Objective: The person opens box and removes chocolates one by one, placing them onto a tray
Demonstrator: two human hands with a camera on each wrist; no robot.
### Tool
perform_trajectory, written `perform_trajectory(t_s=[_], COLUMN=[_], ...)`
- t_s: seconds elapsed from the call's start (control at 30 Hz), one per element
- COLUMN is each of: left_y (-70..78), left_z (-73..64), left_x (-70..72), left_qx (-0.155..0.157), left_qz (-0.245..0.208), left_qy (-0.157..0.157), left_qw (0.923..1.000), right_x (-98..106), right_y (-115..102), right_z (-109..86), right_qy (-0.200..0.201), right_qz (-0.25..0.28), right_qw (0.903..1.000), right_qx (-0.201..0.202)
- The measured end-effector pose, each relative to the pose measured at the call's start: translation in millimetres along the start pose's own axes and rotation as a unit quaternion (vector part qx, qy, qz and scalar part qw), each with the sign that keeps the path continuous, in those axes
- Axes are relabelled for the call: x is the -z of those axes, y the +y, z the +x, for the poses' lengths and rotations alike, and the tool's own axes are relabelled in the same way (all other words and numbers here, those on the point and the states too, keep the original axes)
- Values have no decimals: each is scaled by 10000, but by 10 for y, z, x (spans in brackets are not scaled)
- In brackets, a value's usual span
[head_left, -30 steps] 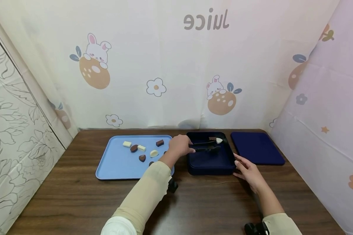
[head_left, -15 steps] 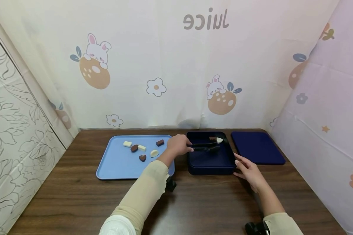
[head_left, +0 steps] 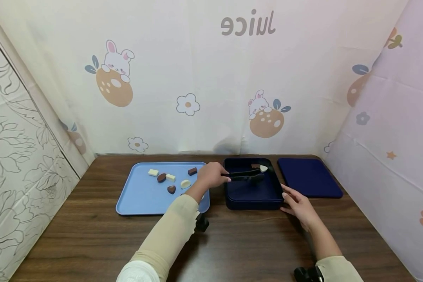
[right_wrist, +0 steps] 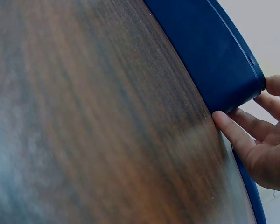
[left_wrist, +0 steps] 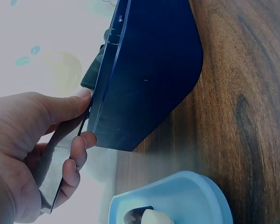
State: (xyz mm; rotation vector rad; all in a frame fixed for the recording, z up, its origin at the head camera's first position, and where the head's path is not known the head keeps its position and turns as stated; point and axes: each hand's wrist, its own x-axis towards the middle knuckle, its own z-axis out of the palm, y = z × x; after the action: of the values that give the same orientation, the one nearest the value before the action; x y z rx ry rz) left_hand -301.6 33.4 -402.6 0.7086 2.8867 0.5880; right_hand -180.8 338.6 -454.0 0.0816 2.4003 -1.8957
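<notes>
In the head view my left hand (head_left: 211,175) grips a pair of black tongs (head_left: 242,174) by the handle end, thumb on one arm and fingers on the other. Their tips reach into the dark blue box (head_left: 253,205), low over its floor. Right at the tips lies a white chocolate piece (head_left: 263,169), beside a brown chocolate piece (head_left: 255,166) at the back wall. My right hand (head_left: 299,207) touches the box's right side with fairly straight fingers. The right wrist view shows its thumb at the rim and fingertips (right_wrist: 220,117) low against the corner.
A light blue tray (head_left: 137,201) on the left carries several brown and white chocolates (head_left: 171,189), some hidden behind the left forearm. To the right lies a flat dark blue lid (head_left: 308,178). A printed curtain (head_left: 211,129) closes off the table's back edge.
My left hand has drawn back slightly to the left, and the tongs' arms look closer together near the hand. The chocolates in the box and my right hand have stayed put.
</notes>
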Motion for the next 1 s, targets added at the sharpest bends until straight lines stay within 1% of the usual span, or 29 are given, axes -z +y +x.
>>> perform_trajectory(t_s=[0.23,0.37,0.53,0.63,0.77,0.87,1.0], left_y=[-26,-48,-88,-121,-175,-225,-309], left_z=[-69,-120,-196,-254,-334,-396,-482], left_x=[30,63,110,145,195,240,311], left_qx=[-65,-86,-112,-110,-12,2,-103], left_qz=[-218,-290,-487,-592,-723,-770,-806], left_qy=[93,134,216,196,168,230,365], left_qw=[9997,9995,9985,9980,9972,9968,9960], right_x=[2,-6,-4,0,-6,-15,-20], right_y=[-2,4,4,3,5,5,1], right_z=[4,1,5,8,9,5,3], right_qy=[49,30,73,97,96,86,91], right_qz=[-28,-19,-35,-6,-22,-30,2], right_qw=[10000,10000,10000,9999,9999,10000,10000], right_qx=[-24,-12,20,33,25,9,-8])
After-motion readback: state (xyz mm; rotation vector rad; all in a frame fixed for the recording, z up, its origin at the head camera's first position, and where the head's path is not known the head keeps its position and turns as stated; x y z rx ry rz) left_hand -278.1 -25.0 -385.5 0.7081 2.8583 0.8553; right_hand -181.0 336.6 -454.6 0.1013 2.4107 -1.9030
